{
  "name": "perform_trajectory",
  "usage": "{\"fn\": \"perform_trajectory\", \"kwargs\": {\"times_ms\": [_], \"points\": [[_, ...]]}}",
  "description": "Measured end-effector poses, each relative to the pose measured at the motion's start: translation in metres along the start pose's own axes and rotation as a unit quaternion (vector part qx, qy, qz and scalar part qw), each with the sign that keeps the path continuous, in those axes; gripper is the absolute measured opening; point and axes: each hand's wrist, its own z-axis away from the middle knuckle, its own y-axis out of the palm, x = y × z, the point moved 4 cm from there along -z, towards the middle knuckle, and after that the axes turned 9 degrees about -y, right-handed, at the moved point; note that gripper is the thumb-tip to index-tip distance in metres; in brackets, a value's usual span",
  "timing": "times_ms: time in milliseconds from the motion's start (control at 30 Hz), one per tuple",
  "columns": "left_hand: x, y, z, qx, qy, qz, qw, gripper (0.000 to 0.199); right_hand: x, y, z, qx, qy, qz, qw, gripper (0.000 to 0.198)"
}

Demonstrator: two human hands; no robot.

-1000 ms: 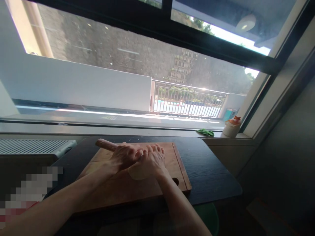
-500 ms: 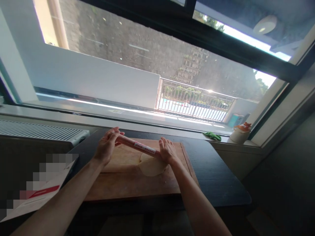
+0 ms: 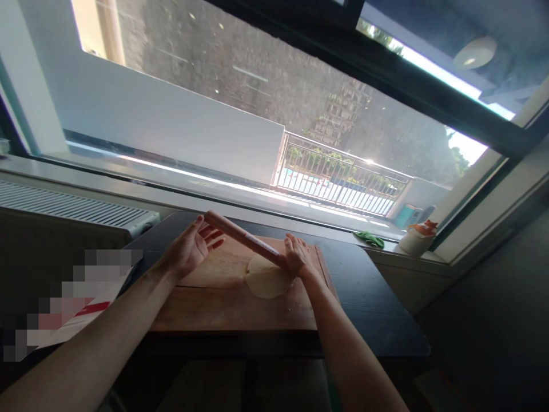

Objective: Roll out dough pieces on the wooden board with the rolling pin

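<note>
Steadying rolling pin point(image 3: 240, 233) over dough point(image 3: 266, 282), seemingly, my right hand point(image 3: 299, 256) covers right end, grip unclear; left hand point(image 3: 189, 250) splayed.

Daylight enters through the window point(image 3: 373, 63); glare sparks on the railing point(image 3: 341, 177) beyond it. Below it, the board point(image 3: 240, 315) is dimly lit; right of it, the wall point(image 3: 501, 274) sits in deep shadow. Lower left of it, coarse pixelation covers part of a sheet point(image 3: 68, 332).

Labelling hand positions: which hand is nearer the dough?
Right. The right hand is by the dough, at upper right; the left hand is farther off, to its left.
</note>
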Motion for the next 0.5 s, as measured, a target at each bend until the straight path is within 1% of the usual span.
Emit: {"fn": "perform_trajectory", "kwargs": {"times_ms": [67,133,200,300,400,500], "points": [[0.003,0.006,-0.001,0.017,-0.023,-0.007,1.000,0.024,-0.005,0.000,-0.005,0.009,0.000,-0.006,1.000,0.050],[0.007,0.015,0.000,0.046,-0.040,-0.007,0.998,0.031,-0.005,0.001,-0.001,0.012,-0.010,-0.010,1.000,0.050],[0.009,0.022,0.003,0.064,-0.043,-0.009,0.997,0.039,0.000,0.002,0.012,0.011,-0.031,-0.010,0.999,0.049],[0.012,0.027,0.008,0.057,-0.048,-0.026,0.997,0.042,0.009,0.004,0.034,0.018,-0.059,0.017,0.998,0.045],[0.014,0.024,0.011,0.052,-0.063,-0.026,0.996,0.041,0.015,0.003,0.046,0.003,-0.050,0.043,0.998,0.043],[0.014,0.021,0.012,0.057,-0.067,-0.010,0.996,0.038,0.012,0.000,0.039,0.004,-0.019,0.027,0.999,0.041]]}}
